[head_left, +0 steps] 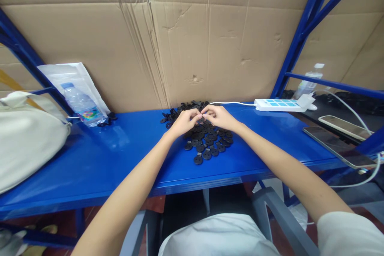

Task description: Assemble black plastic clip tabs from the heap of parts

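My left hand (186, 121) and my right hand (218, 116) meet fingertip to fingertip over a pile of small black plastic parts (210, 138). Thumb and forefinger are pinched together on each hand. Whatever sits between the fingertips is too small and hidden to name. Many of the black parts near me are round discs with small holes and a short tab, lying flat. Behind my hands more black pieces (192, 106) are heaped against the cardboard, their shapes hard to make out.
A blue table (129, 160) carries everything. On the left are a pale bag (30, 140), a water bottle (81, 104) and a white pouch (87, 76). At right lie a white power strip (279, 105) and two phones, one dark (336, 146). Cardboard (210, 48) stands behind.
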Motion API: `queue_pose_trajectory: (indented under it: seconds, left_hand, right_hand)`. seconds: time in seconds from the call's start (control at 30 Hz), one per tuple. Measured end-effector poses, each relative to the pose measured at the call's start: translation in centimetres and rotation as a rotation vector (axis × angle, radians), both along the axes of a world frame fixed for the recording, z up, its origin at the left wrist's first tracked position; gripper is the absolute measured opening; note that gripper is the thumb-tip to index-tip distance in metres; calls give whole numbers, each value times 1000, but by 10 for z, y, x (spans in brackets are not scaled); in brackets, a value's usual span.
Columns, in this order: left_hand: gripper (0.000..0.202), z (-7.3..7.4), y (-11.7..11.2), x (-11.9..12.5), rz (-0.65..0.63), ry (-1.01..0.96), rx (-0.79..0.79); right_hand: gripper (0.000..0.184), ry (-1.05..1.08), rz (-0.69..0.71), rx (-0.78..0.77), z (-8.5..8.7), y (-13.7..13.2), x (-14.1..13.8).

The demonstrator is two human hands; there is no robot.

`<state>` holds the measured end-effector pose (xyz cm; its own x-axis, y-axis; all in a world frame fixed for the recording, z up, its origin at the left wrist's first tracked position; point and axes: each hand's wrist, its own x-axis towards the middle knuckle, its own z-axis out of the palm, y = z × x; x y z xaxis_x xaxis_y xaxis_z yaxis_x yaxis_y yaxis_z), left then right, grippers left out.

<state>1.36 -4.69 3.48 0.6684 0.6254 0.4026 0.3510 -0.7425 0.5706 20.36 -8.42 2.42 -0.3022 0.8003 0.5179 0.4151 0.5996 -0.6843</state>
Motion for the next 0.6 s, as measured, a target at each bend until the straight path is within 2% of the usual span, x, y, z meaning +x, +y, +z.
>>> queue_pose_trajectory:
  seconds: [0.27, 0.6]
  left_hand:
    - [34, 1, 0, 0, 22, 14, -10]
    - [36, 0, 2, -1, 55, 61, 32]
  right_hand:
    - [15, -120, -49, 52, 2, 0, 1]
    - [14, -153, -37, 35, -4, 6, 5]
